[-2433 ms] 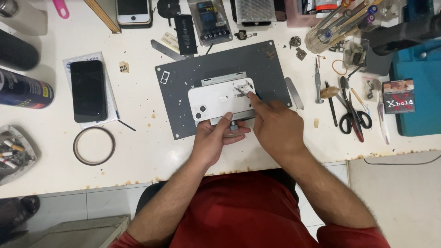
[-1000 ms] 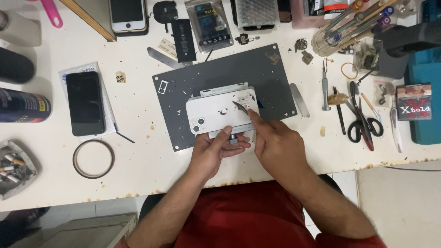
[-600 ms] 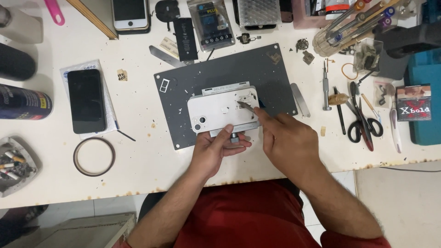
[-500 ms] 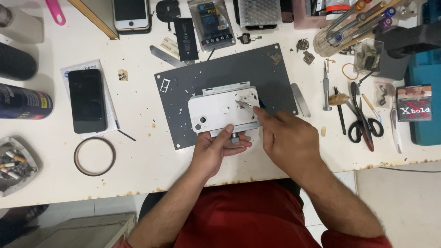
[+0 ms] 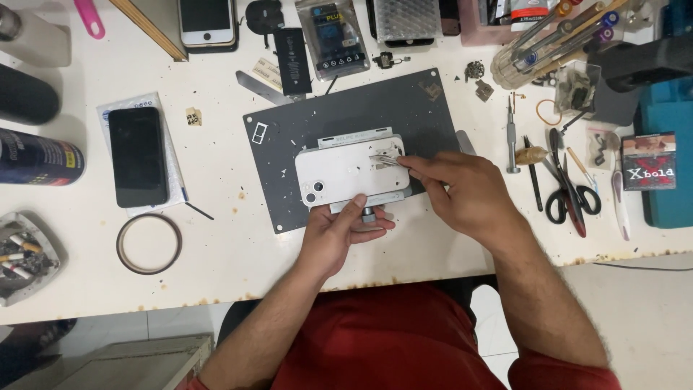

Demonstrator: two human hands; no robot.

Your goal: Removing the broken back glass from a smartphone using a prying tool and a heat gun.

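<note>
A white phone [image 5: 339, 177] lies back-up in a metal holder on the dark grey work mat [image 5: 281, 144]. My left hand [image 5: 339, 235] grips the near edge of the phone and holder from below, thumb on the phone's lower rim. My right hand [image 5: 462, 191] pinches metal tweezers [image 5: 382, 160], whose tips rest on the phone's right end.
A black phone [image 5: 138, 155] on a plastic sleeve and a tape ring [image 5: 149, 243] lie to the left. Scissors [image 5: 570, 195], a screwdriver [image 5: 511, 137], a small boxed pack [image 5: 648, 162] and loose tools sit to the right. An ashtray [image 5: 25, 253] is at far left. Another phone [image 5: 206, 22] and parts lie at the back.
The view has shifted a little. My right hand with the tweezers has stayed at the phone's right end with small movements; my left hand keeps its hold.
</note>
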